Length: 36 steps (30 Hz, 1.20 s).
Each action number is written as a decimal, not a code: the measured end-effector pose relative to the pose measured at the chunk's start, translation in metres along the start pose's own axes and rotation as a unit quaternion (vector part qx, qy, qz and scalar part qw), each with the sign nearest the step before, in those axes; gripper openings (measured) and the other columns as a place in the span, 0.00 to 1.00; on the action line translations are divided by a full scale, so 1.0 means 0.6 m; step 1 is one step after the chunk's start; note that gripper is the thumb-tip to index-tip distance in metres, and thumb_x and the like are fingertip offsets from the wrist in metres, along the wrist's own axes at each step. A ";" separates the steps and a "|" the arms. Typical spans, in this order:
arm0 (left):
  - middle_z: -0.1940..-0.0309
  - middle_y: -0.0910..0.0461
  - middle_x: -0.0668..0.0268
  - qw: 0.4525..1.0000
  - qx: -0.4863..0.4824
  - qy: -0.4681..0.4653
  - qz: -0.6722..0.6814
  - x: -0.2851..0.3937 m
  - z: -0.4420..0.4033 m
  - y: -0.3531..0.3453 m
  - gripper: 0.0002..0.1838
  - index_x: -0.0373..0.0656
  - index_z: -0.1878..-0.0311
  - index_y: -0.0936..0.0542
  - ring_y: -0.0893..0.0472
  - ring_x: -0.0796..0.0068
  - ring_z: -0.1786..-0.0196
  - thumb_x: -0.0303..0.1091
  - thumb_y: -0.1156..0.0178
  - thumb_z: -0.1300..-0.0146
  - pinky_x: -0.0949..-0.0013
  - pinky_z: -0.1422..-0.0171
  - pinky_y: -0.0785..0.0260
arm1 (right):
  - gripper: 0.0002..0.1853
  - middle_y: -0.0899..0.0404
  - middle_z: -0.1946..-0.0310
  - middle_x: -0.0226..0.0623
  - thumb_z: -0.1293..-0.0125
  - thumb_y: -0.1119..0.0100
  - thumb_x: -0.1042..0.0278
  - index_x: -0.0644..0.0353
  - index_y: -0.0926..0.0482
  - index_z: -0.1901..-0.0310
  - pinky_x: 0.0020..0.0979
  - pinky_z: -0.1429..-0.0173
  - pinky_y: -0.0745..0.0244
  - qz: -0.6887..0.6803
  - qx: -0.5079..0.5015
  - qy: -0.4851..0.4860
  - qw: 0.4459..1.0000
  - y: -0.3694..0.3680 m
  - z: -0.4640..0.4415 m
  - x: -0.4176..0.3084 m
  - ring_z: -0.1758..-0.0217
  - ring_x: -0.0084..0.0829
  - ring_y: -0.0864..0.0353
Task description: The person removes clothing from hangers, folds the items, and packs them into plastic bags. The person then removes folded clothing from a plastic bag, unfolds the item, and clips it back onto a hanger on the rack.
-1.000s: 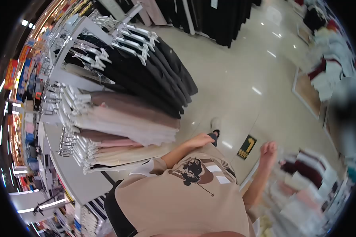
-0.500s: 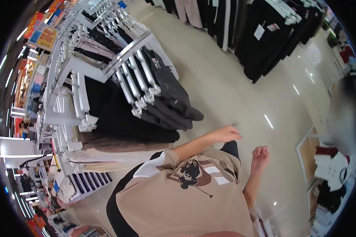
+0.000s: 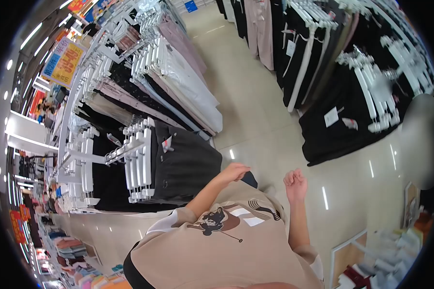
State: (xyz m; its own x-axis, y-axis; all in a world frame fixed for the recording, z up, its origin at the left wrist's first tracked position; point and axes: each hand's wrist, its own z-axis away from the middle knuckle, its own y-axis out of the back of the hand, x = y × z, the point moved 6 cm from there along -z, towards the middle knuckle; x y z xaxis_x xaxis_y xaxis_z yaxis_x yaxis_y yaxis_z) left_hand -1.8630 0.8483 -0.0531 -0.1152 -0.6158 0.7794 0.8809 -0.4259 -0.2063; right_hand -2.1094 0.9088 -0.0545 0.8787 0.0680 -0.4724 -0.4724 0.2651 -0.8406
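In the head view, my left hand [image 3: 235, 172] is in front of my body with its fingers loosely curled and nothing visible in it. It is nearest to the dark grey trousers [image 3: 188, 161] hanging from white clip hangers [image 3: 140, 161] on the rack at left, with a gap between. My right hand [image 3: 295, 184] is raised at the right of my body, fingers curled in a loose fist, also with nothing visible in it. It touches no garment. Black trousers [image 3: 340, 115] with a white tag [image 3: 331, 117] hang ahead of it on the right.
A glossy tiled floor [image 3: 246, 96] runs between two rows of clothes racks. White trousers [image 3: 193, 82] hang farther along on the left, under an orange price sign [image 3: 64, 61]. Low at the right is a wooden-topped stand [image 3: 348, 257] beside folded clothes. A grey blur [image 3: 422, 144] covers part of the right edge.
The view has shifted, with more of both racks showing and the grey trousers seen from another side. Both hands appear farther left in the view, still curled and apart from the clothes.
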 end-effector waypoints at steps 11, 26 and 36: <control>0.86 0.45 0.80 0.979 0.095 -0.066 0.166 0.206 -0.266 0.194 0.22 0.52 0.81 0.39 0.48 0.86 0.83 0.38 0.47 0.29 0.74 0.78 0.57 | 0.07 0.40 0.80 0.31 0.43 0.53 0.65 0.54 0.39 0.71 0.26 0.68 0.44 0.053 -0.107 -0.090 0.989 -0.207 -0.496 -0.014 0.75 0.26 0.41; 0.88 0.44 0.80 0.968 0.116 -0.121 0.189 0.575 -0.575 0.471 0.22 0.52 0.82 0.37 0.48 0.86 0.83 0.40 0.44 0.30 0.74 0.77 0.57 | 0.06 0.39 0.79 0.30 0.43 0.54 0.66 0.53 0.39 0.73 0.27 0.68 0.43 -0.019 -0.089 -0.197 0.976 -0.344 -0.997 0.048 0.74 0.25 0.40; 0.86 0.43 0.79 0.967 0.178 -0.095 0.158 0.862 -0.799 0.695 0.22 0.52 0.82 0.37 0.48 0.86 0.83 0.40 0.43 0.31 0.74 0.77 0.57 | 0.06 0.40 0.78 0.31 0.43 0.54 0.65 0.53 0.40 0.71 0.28 0.69 0.44 -0.061 -0.059 -0.176 0.981 -0.488 -1.454 0.053 0.75 0.26 0.42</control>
State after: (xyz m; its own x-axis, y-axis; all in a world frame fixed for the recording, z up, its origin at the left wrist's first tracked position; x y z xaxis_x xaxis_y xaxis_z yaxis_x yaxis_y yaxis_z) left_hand -1.7755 0.0345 -0.0198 0.2425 -0.5311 0.8119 0.9642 0.0393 -0.2623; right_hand -2.0024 -0.0058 -0.0549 0.8884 0.3761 -0.2633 -0.3487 0.1797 -0.9198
